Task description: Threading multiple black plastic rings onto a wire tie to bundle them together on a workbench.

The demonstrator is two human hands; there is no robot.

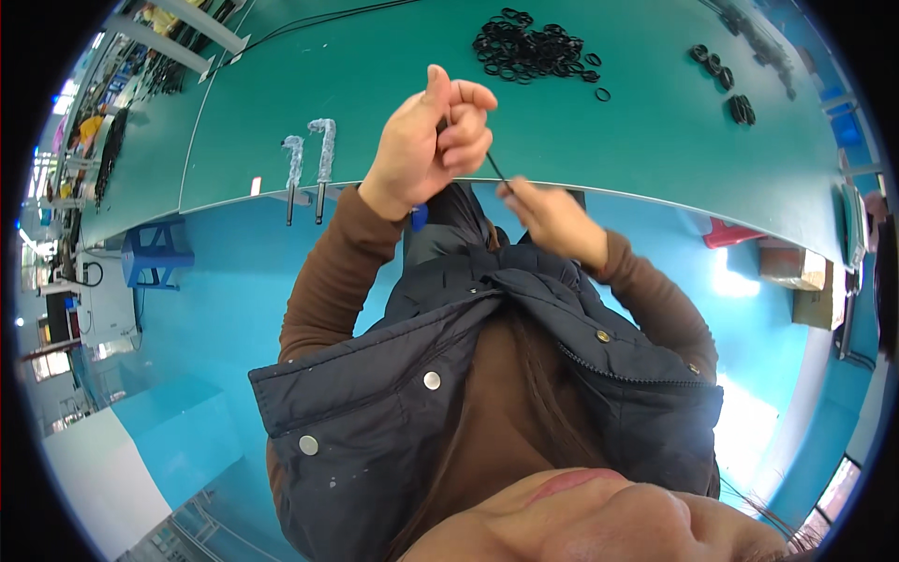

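A thin black cord-like strip (497,169) runs between my two hands above the table's front edge. My left hand (433,140) is closed on its upper end, fingers curled in and thumb pointing up. At the lower end my right hand (552,221) pinches the strip, slightly blurred by motion. Most of what lies inside the left fist is hidden. Beyond my hands a loose pile of black rings (524,49) lies on the green table (375,70). Left of my left hand are two hook-shaped tools (325,155) wrapped in whitish film, their dark shafts jutting past the edge.
Bundled black rings (742,110) and smaller ring stacks (714,66) lie at the table's right. Dark cables (309,21) cross the far left. A blue stool (157,255) stands on the left floor; cardboard boxes (794,266) and a red stool (730,232) are at right.
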